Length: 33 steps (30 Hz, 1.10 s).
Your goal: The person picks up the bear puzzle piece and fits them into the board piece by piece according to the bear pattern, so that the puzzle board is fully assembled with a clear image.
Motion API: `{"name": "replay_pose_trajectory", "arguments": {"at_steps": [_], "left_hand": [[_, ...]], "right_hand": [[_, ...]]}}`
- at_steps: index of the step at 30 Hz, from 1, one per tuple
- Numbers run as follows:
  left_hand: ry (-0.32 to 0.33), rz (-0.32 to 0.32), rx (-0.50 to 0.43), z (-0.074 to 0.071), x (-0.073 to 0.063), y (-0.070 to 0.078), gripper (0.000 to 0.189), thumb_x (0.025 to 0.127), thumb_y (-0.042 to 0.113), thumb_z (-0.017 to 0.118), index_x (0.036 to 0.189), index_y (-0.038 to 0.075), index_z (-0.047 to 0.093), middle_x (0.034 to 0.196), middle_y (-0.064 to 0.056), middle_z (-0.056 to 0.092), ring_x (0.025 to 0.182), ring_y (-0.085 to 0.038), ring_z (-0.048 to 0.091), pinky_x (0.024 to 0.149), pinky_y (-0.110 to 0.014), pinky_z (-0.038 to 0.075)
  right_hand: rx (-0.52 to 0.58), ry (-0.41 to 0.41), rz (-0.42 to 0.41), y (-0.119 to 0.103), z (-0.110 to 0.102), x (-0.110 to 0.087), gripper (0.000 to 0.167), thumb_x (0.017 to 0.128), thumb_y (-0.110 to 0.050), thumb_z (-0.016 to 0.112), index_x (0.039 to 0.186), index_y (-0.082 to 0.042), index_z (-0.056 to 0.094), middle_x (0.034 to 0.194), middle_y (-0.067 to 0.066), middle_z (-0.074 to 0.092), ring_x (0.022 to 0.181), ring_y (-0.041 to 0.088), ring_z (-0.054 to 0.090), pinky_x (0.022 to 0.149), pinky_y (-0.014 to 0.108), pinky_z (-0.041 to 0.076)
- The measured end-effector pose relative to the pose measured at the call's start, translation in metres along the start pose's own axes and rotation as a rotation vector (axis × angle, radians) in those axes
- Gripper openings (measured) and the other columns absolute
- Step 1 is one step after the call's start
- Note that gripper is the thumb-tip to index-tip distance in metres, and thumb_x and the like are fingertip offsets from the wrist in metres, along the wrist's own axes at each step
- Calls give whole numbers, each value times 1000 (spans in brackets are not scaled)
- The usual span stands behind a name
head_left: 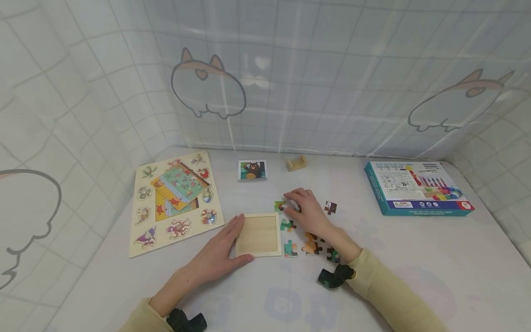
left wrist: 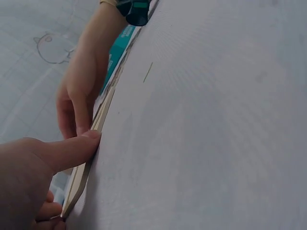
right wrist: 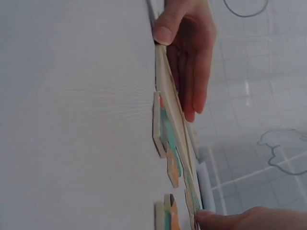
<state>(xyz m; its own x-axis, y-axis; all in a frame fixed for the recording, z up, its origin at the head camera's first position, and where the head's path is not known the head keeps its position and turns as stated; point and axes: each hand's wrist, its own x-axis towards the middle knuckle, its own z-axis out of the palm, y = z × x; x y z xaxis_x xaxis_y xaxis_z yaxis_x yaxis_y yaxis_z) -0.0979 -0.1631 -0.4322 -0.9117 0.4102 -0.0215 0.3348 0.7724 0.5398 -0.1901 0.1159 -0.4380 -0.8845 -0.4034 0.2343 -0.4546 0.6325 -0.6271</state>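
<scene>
My left hand (head_left: pixel 221 253) rests against the left side and near corner of a shallow wooden puzzle tray (head_left: pixel 279 233), its bare base facing up. In the left wrist view, the thumb (left wrist: pixel 79 148) presses on the tray's near edge. Just right of the tray, my right hand (head_left: pixel 309 213) holds a green puzzle piece (head_left: pixel 279 206) between thumb and forefinger. Below it lie a green and white piece (head_left: pixel 286 225), a teal piece (head_left: pixel 290 249) and a brown piece (head_left: pixel 312 246). A dark piece (head_left: pixel 333 255) lies near the right wrist.
Another puzzle piece (head_left: pixel 330 207) lies right of the right hand. Behind stand a bear picture block (head_left: pixel 252 170) and a small wooden holder (head_left: pixel 296 163). A sea-animal board (head_left: pixel 166 244) with picture cards (head_left: pixel 182 182) is at left, a boxed toy set (head_left: pixel 419 189) at right.
</scene>
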Motion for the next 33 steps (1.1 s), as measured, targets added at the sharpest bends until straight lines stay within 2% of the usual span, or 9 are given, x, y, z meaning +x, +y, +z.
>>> {"name": "replay_pose_trajectory", "arguments": {"at_steps": [6, 12, 18, 33], "left_hand": [[28, 19, -16, 5, 0, -6, 97, 89, 56, 68, 160, 10, 21, 167, -7, 19, 154, -27, 19, 122, -48, 27], [27, 14, -16, 7, 0, -9, 98, 89, 57, 68, 160, 9, 20, 168, -5, 14, 155, -27, 14, 123, -48, 24], [24, -6, -15, 7, 0, -8, 100, 88, 58, 68, 160, 8, 19, 168, -8, 11, 155, -29, 10, 123, -51, 23], [63, 20, 4, 10, 1, -9, 100, 89, 58, 67, 158, 2, 21, 167, -11, 16, 155, -30, 13, 123, -50, 23]], "right_hand": [[-50, 42, -32, 2, 5, 3, 19, 93, -15, 72, 109, -5, 72, 117, 11, 61, 107, 30, 50, 91, 46, 46], [-93, 98, -85, 1, 4, 1, 17, 89, -14, 76, 100, -3, 70, 109, 13, 62, 98, 29, 52, 82, 43, 47], [-148, 111, -114, 4, 5, -1, 17, 90, -14, 75, 100, -2, 68, 108, 12, 61, 94, 26, 50, 78, 39, 47], [-145, 79, -72, 5, 6, -1, 20, 94, -17, 71, 104, -1, 66, 111, 12, 59, 98, 27, 48, 83, 41, 46]]}}
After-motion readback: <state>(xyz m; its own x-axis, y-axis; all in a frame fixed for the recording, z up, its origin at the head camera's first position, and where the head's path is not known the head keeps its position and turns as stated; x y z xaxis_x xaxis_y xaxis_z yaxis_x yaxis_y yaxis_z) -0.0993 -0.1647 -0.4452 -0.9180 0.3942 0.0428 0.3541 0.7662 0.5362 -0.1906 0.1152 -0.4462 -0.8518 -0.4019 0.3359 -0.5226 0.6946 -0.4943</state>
